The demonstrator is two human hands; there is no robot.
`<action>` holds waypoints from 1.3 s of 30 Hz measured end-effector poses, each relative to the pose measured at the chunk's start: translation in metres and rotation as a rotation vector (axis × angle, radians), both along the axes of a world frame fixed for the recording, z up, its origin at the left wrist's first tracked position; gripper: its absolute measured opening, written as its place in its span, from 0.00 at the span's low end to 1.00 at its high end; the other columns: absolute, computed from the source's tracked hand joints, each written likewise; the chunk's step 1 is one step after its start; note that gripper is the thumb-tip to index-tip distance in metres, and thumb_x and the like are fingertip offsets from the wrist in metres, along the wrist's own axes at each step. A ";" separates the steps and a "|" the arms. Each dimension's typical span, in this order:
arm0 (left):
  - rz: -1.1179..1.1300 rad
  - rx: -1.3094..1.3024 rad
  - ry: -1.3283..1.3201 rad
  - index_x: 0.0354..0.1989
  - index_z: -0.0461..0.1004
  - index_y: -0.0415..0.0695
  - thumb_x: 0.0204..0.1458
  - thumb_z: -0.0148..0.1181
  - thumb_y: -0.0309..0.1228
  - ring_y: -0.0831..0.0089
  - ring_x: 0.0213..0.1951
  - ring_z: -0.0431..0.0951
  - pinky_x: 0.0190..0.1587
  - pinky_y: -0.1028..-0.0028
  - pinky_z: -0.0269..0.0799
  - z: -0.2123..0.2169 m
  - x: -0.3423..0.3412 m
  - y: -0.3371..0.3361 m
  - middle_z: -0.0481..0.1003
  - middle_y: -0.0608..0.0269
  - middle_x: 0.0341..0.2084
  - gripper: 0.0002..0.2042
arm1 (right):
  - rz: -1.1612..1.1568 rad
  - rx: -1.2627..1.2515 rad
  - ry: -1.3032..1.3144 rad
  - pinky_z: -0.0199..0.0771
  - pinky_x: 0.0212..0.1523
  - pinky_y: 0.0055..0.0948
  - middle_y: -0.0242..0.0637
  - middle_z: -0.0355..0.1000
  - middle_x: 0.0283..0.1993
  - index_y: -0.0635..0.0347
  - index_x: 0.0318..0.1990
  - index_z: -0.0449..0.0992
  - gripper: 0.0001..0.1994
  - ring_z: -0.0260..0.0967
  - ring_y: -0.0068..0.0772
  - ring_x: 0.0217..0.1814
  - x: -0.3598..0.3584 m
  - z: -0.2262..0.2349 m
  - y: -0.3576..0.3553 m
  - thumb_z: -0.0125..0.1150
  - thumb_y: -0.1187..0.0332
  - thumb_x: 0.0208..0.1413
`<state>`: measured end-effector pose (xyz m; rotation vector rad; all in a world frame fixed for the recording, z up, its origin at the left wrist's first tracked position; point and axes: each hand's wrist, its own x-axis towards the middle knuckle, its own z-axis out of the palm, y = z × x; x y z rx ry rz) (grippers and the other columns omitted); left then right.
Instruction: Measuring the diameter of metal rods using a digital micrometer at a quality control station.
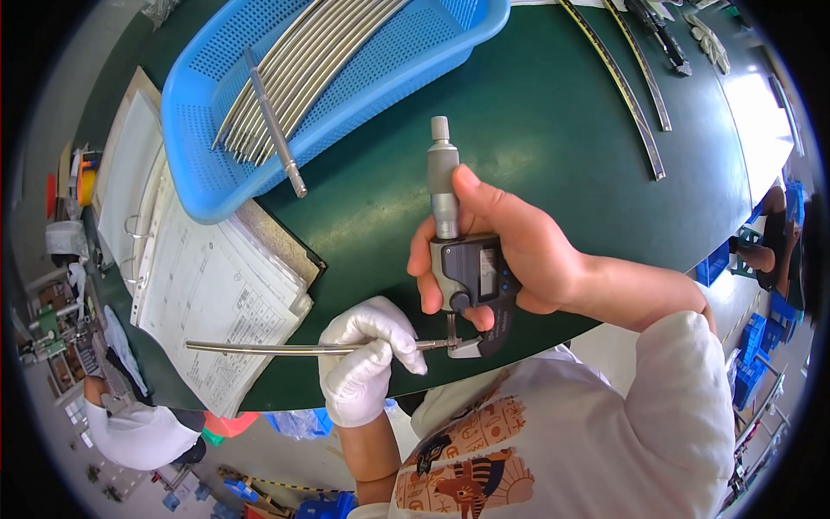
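Note:
My left hand [363,359], in a white glove, pinches a thin metal rod [268,349] held level near the table's front edge. The rod's right end sits at the jaws of a digital micrometer [445,203]. Bare, my right hand [527,242] wraps round the micrometer's dark body, its thumb up by the grey thimble. Whether the jaws press on the rod I cannot tell. Beyond both hands is a blue perforated basket [194,186] with several similar rods [320,65] in it. A thicker grey rod [275,121] lies across them and sticks out over the basket's near rim.
Left of my hands, an open ring binder of papers [207,303] lies on the green table [588,112]. Two long dark-and-yellow strips [622,82], a black tool [661,39] and a glove [709,43] lie at the far right. Other people [143,432] are at the sides.

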<state>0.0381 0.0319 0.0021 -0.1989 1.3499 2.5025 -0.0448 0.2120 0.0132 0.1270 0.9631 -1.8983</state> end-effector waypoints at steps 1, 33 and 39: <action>0.003 0.003 -0.001 0.21 0.67 0.32 0.43 0.52 0.30 0.69 0.18 0.69 0.21 0.74 0.67 0.000 0.000 0.000 0.66 0.53 0.18 0.11 | 0.001 -0.001 -0.001 0.63 0.14 0.18 0.43 0.70 0.24 0.64 0.32 0.69 0.34 0.61 0.26 0.11 -0.001 0.001 0.000 0.20 0.43 0.54; 0.006 0.025 -0.003 0.21 0.67 0.31 0.43 0.52 0.30 0.68 0.17 0.69 0.21 0.75 0.67 0.000 0.001 0.008 0.66 0.53 0.18 0.11 | 0.007 -0.022 -0.029 0.62 0.13 0.18 0.44 0.70 0.23 0.64 0.30 0.70 0.35 0.61 0.27 0.11 -0.002 0.001 0.002 0.25 0.39 0.51; 0.006 0.021 -0.005 0.21 0.67 0.32 0.43 0.52 0.31 0.68 0.18 0.69 0.21 0.75 0.67 -0.001 0.001 0.006 0.66 0.53 0.18 0.11 | 0.003 -0.042 -0.051 0.60 0.15 0.20 0.39 0.69 0.21 0.65 0.28 0.68 0.33 0.57 0.24 0.11 -0.001 0.002 0.002 0.27 0.41 0.53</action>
